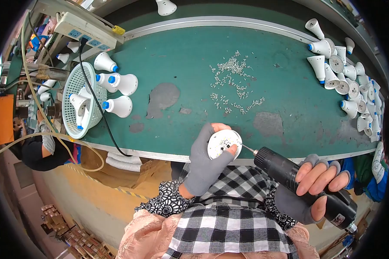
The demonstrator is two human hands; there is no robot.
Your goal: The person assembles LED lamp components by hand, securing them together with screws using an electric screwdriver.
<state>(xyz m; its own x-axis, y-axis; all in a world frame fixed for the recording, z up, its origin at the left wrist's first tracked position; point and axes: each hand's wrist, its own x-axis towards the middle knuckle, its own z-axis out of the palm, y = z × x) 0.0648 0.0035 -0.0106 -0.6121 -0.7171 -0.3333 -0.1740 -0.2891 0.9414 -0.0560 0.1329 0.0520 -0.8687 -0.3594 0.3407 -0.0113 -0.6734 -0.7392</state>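
Note:
In my left hand (209, 159), gloved in grey with bare fingertips, is a white LED bulb (224, 143), its round face with small dark components turned up toward me. My thumb presses on that face near its right edge. My right hand (313, 187), in a matching glove, wraps round a black electric screwdriver (285, 168). Its thin bit points left and reaches the rim of the bulb's face; whether a screw sits at the tip is too small to tell. Beyond the bulb, a scatter of tiny silvery screws (233, 67) lies on the green bench top.
White bulb housings with blue caps crowd the right (333, 64). More bulb housings (124, 84) stand beside a pale green basket (67, 112) at left. A black cable (95, 97) runs from a power strip (84, 30) across the bench edge. Another person (41, 149) is at far left.

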